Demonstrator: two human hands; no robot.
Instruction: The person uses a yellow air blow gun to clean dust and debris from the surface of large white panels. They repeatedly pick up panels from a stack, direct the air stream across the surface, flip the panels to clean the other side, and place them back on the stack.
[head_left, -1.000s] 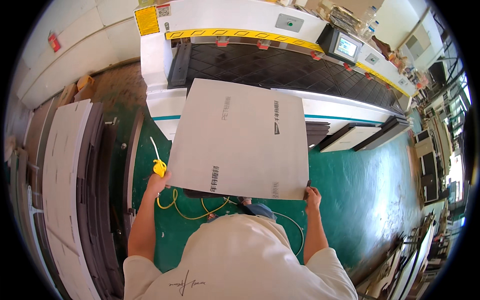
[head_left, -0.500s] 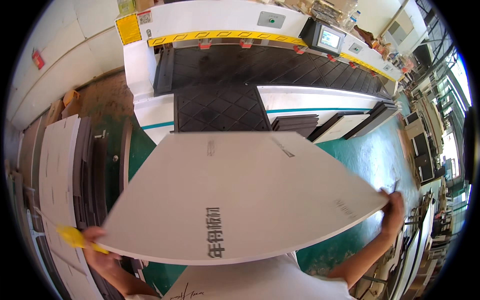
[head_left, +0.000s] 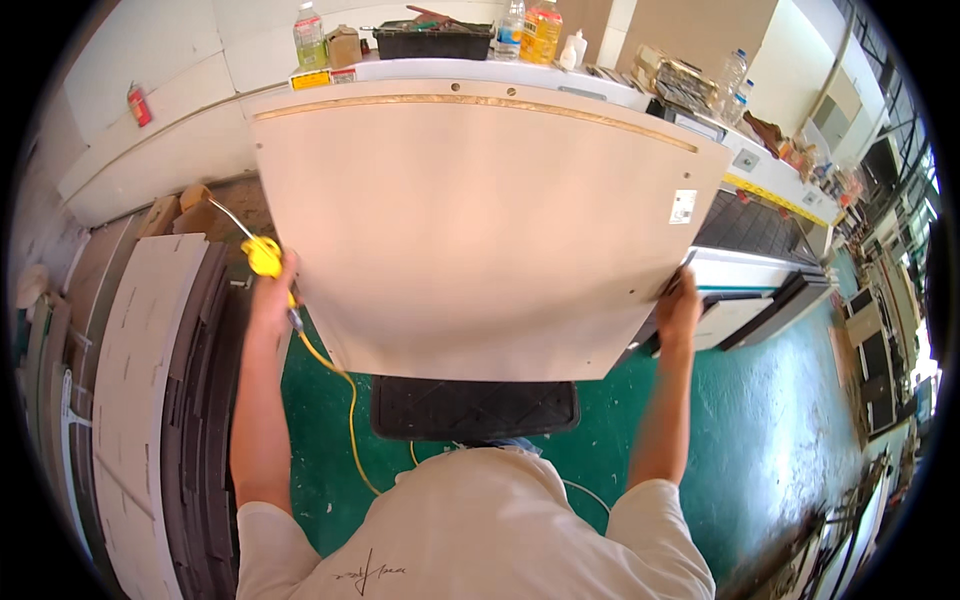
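A large pale board [head_left: 480, 220] stands tilted up in front of me, held by its two sides. Along its upper edge runs a bare-wood groove [head_left: 400, 101]; small holes dot its face, and a white label [head_left: 682, 206] sticks near the right side. My left hand [head_left: 275, 295] is closed at the board's left edge and also around a yellow air blow gun [head_left: 263, 257] with a thin metal nozzle. My right hand [head_left: 680, 312] is closed on the right edge; a small dark item [head_left: 684, 268] shows by its fingers, too small to name.
Behind the board is a white machine [head_left: 760, 160] with bottles and a black tool tray [head_left: 435, 40] on top. Stacked panels [head_left: 145, 370] lean at left. A yellow hose [head_left: 352, 410] hangs to the green floor, near a black step or platform [head_left: 475, 408].
The board has swung from lying nearly flat, printed face up, to standing upright with its grooved, drilled face showing. Both hands have moved forward and inward with it.
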